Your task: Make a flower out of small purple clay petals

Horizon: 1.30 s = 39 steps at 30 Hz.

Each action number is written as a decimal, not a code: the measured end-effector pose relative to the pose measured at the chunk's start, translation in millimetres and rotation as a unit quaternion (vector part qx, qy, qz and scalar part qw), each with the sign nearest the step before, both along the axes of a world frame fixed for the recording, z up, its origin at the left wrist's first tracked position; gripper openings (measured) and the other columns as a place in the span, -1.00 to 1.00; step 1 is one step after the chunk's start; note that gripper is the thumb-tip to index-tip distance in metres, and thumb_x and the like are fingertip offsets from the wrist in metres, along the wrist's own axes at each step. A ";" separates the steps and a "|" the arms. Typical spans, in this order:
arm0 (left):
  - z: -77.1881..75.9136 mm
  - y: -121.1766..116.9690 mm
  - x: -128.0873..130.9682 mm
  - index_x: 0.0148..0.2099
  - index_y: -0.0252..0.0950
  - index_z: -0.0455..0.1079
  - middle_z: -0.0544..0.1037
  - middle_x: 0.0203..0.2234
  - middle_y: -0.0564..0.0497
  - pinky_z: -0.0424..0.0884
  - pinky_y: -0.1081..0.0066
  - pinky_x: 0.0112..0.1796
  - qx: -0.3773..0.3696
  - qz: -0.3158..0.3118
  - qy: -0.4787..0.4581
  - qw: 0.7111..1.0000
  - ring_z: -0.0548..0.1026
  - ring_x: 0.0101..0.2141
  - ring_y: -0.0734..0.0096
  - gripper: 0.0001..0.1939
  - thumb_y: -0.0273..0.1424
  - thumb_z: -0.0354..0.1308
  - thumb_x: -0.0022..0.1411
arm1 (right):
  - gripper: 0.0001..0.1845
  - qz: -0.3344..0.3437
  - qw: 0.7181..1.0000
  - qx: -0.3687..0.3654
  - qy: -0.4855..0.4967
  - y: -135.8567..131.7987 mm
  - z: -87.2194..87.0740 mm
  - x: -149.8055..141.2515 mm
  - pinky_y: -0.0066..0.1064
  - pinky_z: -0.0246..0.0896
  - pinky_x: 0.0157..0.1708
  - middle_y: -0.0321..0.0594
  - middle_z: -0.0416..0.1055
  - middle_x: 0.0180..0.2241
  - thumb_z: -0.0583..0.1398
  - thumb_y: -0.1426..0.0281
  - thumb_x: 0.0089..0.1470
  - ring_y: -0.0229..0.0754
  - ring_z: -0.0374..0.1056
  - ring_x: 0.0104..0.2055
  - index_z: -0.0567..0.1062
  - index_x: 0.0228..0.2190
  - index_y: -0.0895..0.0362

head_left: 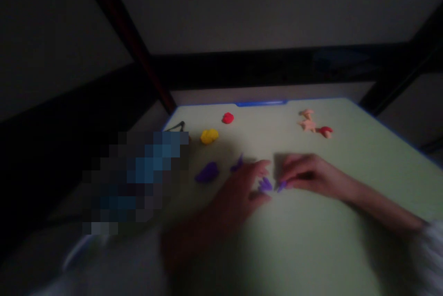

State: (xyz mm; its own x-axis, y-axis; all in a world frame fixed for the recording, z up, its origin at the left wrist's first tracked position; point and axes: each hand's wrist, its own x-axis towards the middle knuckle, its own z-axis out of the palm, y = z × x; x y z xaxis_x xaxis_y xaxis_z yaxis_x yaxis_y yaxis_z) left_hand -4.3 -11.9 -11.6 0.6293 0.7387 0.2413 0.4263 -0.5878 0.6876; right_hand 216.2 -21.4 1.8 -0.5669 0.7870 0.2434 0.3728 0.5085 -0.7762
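Observation:
My left hand [251, 183] is open on the table, thumb and fingers apart around a small purple clay piece [265, 184] with several finger-like lobes. Whether it touches that piece I cannot tell. Just to the right, my right hand [306, 177] pinches a slim purple bit of clay [282, 186] between thumb and fingertips, close to the lobed piece. Behind my left hand lies another purple piece [238, 164], partly hidden by the hand. A larger purple clay lump [207, 172] sits to the left of it. The picture is dim and blurred.
The pale table [294, 250] has a blue edge. Toward the back left lie a yellow clay lump [209, 136] and a red one [228, 117]. At the back right are peach shapes [308, 124] and a red-and-peach piece [326, 131]. A pixelated patch [148, 166] covers the left side.

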 end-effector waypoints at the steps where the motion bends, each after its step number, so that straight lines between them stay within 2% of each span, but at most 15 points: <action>1: 1.9 2.1 0.3 0.06 -0.24 0.22 0.43 -0.12 -0.09 0.37 0.25 -0.13 -0.008 -0.011 0.007 1.000 0.41 -0.14 0.25 -0.45 -0.54 0.22 0.00 | -0.87 0.000 1.000 0.002 0.001 0.1 -0.3 0.1 -0.49 0.24 -0.50 -0.23 0.39 -0.43 0.23 0.39 0.02 -0.31 0.34 -0.42 0.58 -0.37 0.14; 6: 13.1 11.6 0.9 -0.12 -0.30 0.37 0.36 -0.18 -0.05 0.31 0.30 -0.08 -0.016 -0.084 0.053 0.995 0.34 -0.12 0.30 -0.69 -0.54 0.18 0.03 | -0.87 0.001 1.000 -0.008 -0.002 1.1 -1.5 1.5 -0.50 0.18 -0.54 -0.23 0.37 -0.44 0.24 0.39 0.01 -0.33 0.31 -0.46 0.58 -0.36 0.15; 14: 13.8 14.9 6.2 -0.29 -0.30 0.42 0.34 -0.24 -0.03 0.25 0.30 -0.08 -0.015 -0.109 0.069 0.992 0.31 -0.16 0.33 -0.89 -0.53 0.10 0.11 | -0.86 0.008 1.000 -0.018 0.005 0.9 0.6 0.2 -0.49 0.19 -0.51 -0.22 0.38 -0.43 0.23 0.38 0.02 -0.31 0.31 -0.44 0.58 -0.36 0.16; 19: 12.7 17.2 6.4 -0.34 -0.31 0.41 0.34 -0.27 -0.02 0.23 0.31 -0.07 -0.024 -0.127 0.060 0.990 0.30 -0.15 0.34 -0.91 -0.52 0.07 0.15 | -0.84 0.007 1.000 -0.022 -0.003 0.5 1.7 0.2 -0.51 0.19 -0.52 -0.21 0.38 -0.44 0.22 0.37 0.03 -0.32 0.31 -0.45 0.58 -0.37 0.18; 22: 11.5 19.8 3.3 -0.29 -0.28 0.40 0.34 -0.25 0.00 0.23 0.33 -0.07 -0.037 -0.149 0.049 0.987 0.31 -0.14 0.35 -0.90 -0.52 0.09 0.13 | -0.84 0.007 1.000 -0.020 -0.007 0.2 1.6 0.0 -0.50 0.21 -0.49 -0.20 0.39 -0.44 0.23 0.37 0.02 -0.30 0.33 -0.43 0.58 -0.37 0.18; 27: 6.6 21.0 -2.3 -0.18 -0.29 0.36 0.36 -0.20 0.00 0.25 0.36 -0.08 -0.043 -0.131 -0.002 0.990 0.33 -0.13 0.37 -0.73 -0.57 0.21 0.01 | -0.85 0.012 1.000 -0.013 0.002 -1.1 0.1 -3.7 -0.48 0.24 -0.45 -0.17 0.41 -0.43 0.24 0.40 0.01 -0.28 0.35 -0.40 0.58 -0.36 0.19; 31: 4.7 17.5 -5.5 -0.28 -0.32 0.41 0.36 -0.31 0.03 0.29 0.40 -0.16 -0.024 -0.104 -0.038 0.994 0.36 -0.23 0.41 -0.82 -0.58 0.23 0.00 | -0.85 0.007 1.000 -0.016 0.007 -0.8 -1.5 -7.4 -0.50 0.23 -0.48 -0.18 0.41 -0.43 0.24 0.39 0.01 -0.29 0.34 -0.42 0.59 -0.35 0.18; 34: 2.9 15.2 -9.2 -0.35 -0.32 0.46 0.32 -0.37 0.04 0.29 0.42 -0.23 -0.004 -0.103 -0.028 0.994 0.35 -0.29 0.44 -0.92 -0.55 0.21 0.04 | -0.84 0.007 0.999 -0.029 0.016 0.3 -2.1 -9.1 -0.51 0.22 -0.49 -0.19 0.40 -0.43 0.24 0.39 0.01 -0.31 0.33 -0.43 0.59 -0.34 0.17; 39: -0.9 14.4 -13.7 -0.35 -0.29 0.49 0.30 -0.39 0.05 0.26 0.46 -0.30 0.038 -0.110 -0.006 0.993 0.31 -0.32 0.47 -0.89 -0.51 0.14 0.14 | -0.83 0.011 1.000 -0.024 0.010 1.4 -2.1 -10.9 -0.49 0.24 -0.44 -0.16 0.41 -0.41 0.23 0.40 0.02 -0.28 0.35 -0.40 0.59 -0.32 0.18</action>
